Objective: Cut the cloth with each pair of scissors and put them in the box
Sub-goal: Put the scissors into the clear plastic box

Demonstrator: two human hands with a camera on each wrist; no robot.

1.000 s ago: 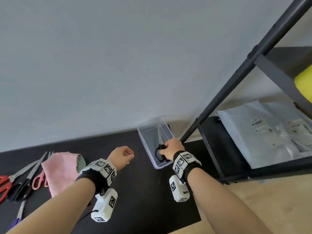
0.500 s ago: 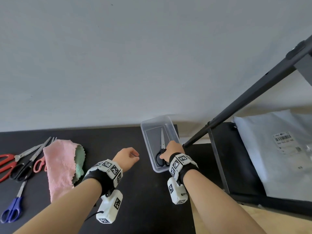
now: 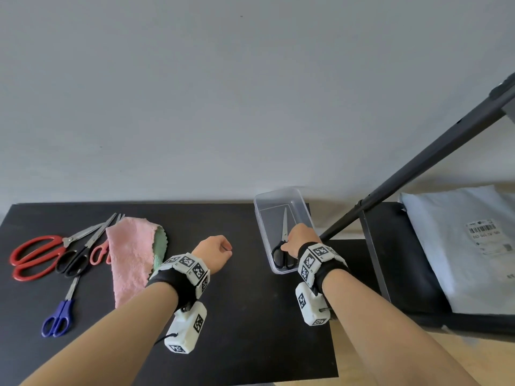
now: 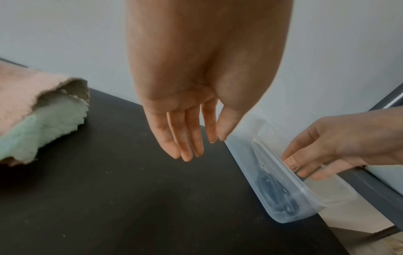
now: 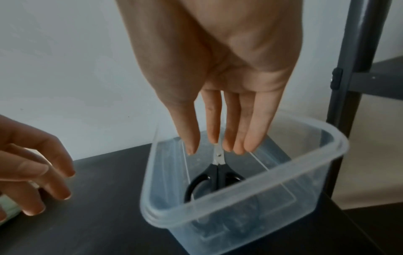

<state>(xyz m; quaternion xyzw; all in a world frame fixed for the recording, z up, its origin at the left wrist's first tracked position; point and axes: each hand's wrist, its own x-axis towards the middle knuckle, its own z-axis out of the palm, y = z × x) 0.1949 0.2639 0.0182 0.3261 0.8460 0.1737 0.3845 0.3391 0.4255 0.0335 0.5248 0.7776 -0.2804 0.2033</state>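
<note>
The right hand [image 5: 220, 96], fingers straight and empty, hovers over black scissors [image 5: 216, 176] lying lengthwise in the clear box [image 5: 272, 195]. The left hand [image 3: 213, 250], relaxed and empty, is nearer the remaining scissors [image 3: 73, 256] and cloth [image 3: 129, 254] to its left.

Pink cloth [image 3: 131, 257] hides two scissor blades.

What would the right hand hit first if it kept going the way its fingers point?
Probably the black-handled scissors lying in the clear box; the right hand points down at them, depth uncertain.
</note>
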